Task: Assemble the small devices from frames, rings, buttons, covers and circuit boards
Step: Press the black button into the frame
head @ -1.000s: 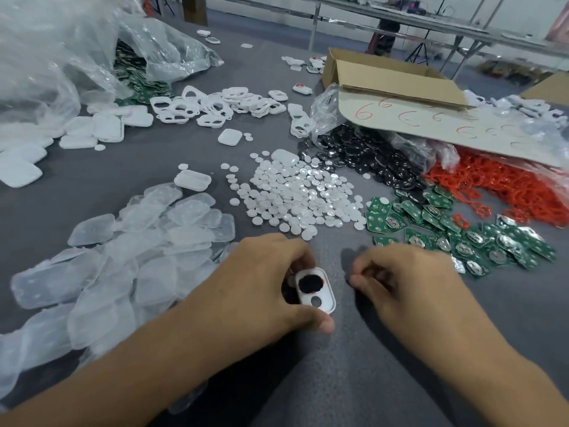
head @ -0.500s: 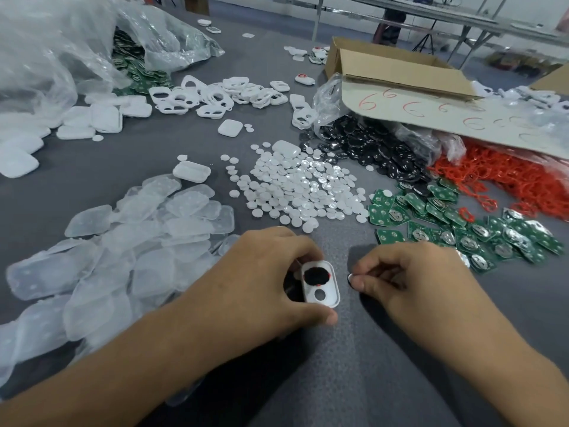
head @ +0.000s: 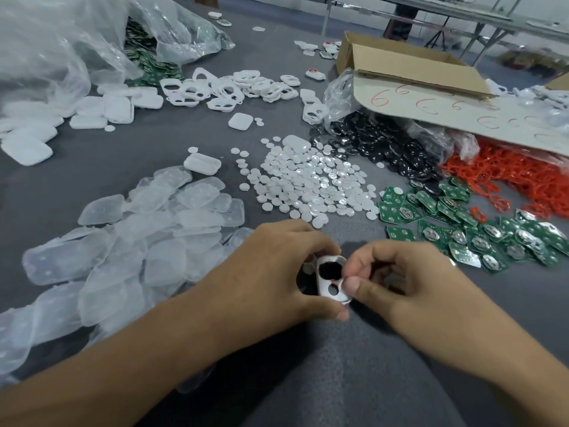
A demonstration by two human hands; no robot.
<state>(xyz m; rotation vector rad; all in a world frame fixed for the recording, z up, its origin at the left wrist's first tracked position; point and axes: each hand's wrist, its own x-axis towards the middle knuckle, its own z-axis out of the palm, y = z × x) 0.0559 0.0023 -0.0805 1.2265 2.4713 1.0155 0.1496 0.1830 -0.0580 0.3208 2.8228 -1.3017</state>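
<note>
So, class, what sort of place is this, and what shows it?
Probably a small assembly workshop: piles of green circuit boards, white buttons and red rings lie loose on a grey worktable; the left hand holds a white frame.

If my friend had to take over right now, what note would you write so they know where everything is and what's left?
Left hand grips the white frame; right hand pinches the frame's right edge.
Done: a black button sits in the frame's big hole, with red showing at its rim. The small hole is empty.
Left: probably a white button for the small hole, then a circuit board and a cover.
Parts: white buttons straight ahead, black buttons behind them, red rings far right, circuit boards right, clear covers left, spare frames further back.
</note>
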